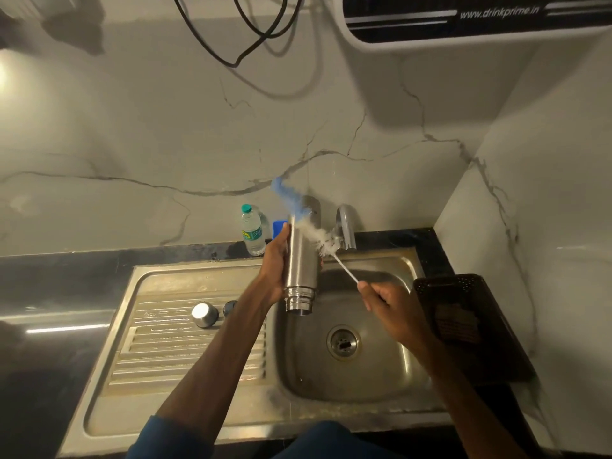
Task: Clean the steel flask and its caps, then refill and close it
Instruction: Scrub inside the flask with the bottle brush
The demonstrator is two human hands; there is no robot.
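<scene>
- I am curling my left hand point(276, 260) round the steel flask point(301, 270) at its middle, mouth tipped down over the sink point(381, 405) (wet steel, probably slippery, rigid, light when empty).
- My right hand point(384, 299) is pinching the brush point(318, 238) by its thin wire stem; the bristles are lying beside the flask, just beyond my left fingertips.
- The purifier point(463, 28) overhead is reading "www.drinkprime.in".

I log flask point(299, 270) above basin point(381, 376), left hand point(276, 263) on its left; brush point(318, 236) at its far end, right hand point(384, 298) to the right. Big cap point(204, 314) and small cap point(229, 307) on drainboard point(159, 359), left of basin. Bottle point(251, 231), tap point(346, 226) behind; tray point(463, 319) right.
</scene>
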